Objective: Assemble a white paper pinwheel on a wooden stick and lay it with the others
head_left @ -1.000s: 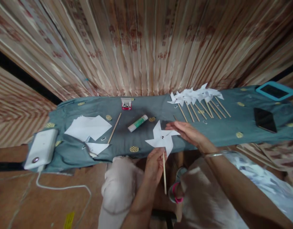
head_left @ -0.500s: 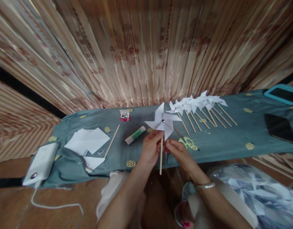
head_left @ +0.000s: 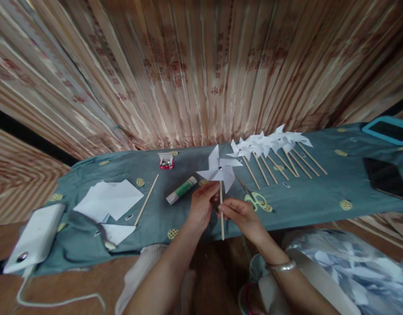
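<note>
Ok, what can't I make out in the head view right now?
All in the head view:
Back of the held pinwheel: hidden by its own blades.
Some fingers of the left hand: hidden behind the hand itself.
Count of the pinwheels in the row: blades overlap.
Red box contents: too small.
Blue-framed device: cut off by right edge.

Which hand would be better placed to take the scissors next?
Probably the right hand: it is nearer the scissors and could let go of the pinwheel's stick, which the left hand also holds, higher up.
</note>
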Motion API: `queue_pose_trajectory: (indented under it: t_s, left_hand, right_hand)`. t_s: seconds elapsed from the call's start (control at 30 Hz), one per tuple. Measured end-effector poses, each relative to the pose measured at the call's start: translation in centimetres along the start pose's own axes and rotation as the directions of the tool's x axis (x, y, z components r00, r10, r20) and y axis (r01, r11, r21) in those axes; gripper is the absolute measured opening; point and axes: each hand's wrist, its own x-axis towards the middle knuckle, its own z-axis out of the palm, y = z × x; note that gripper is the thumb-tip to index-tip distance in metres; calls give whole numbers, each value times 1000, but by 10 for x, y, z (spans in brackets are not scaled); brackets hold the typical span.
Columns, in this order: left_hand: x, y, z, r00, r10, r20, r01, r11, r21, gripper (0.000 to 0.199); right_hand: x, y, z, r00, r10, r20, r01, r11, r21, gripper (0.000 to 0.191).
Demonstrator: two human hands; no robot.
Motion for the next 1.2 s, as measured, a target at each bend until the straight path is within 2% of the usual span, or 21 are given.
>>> queue_pose_trajectory:
  t_s: [0.13,0.3,0.4,0.43,0.47,0.53,0.57,0.6,0.7,0.83,1.2]
  left_hand:
    - [-1,-5,-5,999,-45,-4,45,996,72,24]
    - [-3,-5,-9,998,-50,-28,52,994,93,25]
    - [-3,-1,-10,998,-49,-32,53,990,129,24]
    - [-3,-1,-11,998,-49,-34,54,988,145,23]
    - [-4,-1,-11,998,-51,-35,56,984,167,22]
    - [-4,-1,-11,998,-60,-23,64,973,222,21]
    - [-4,-3,-11,998,-66,-6,66,965,253,20]
    - [-5,-4,-10,997,-74,14,67,956,284,20]
    - [-5,-8,-8,993,-97,66,66,928,367,18]
    - [-6,-12,-7,989,-126,81,79,899,430,16]
    - [-4,-11,-3,994,-88,64,50,892,450,20]
  right_hand:
    - [6,-1,-4,999,-12,-32,13,1000,20,30]
    - [12,0,-5,999,-54,-2,54,998,33,31]
    - [16,-3,-21,999,-46,17,46,999,-8,34]
    - [17,-4,-30,999,-33,-9,33,999,-15,35]
    - [19,-6,-40,995,-27,-99,29,1000,12,36]
    - [24,-9,-60,945,-40,-325,86,988,128,36]
    - [26,-11,-68,917,-37,-396,126,972,200,35]
    - [28,-14,-74,907,-25,-420,150,952,268,35]
    - [30,-21,-82,941,-3,-338,148,902,405,37]
    - [30,-26,-79,968,28,-249,82,903,422,36]
    - [25,-24,-77,977,58,-204,41,892,450,23]
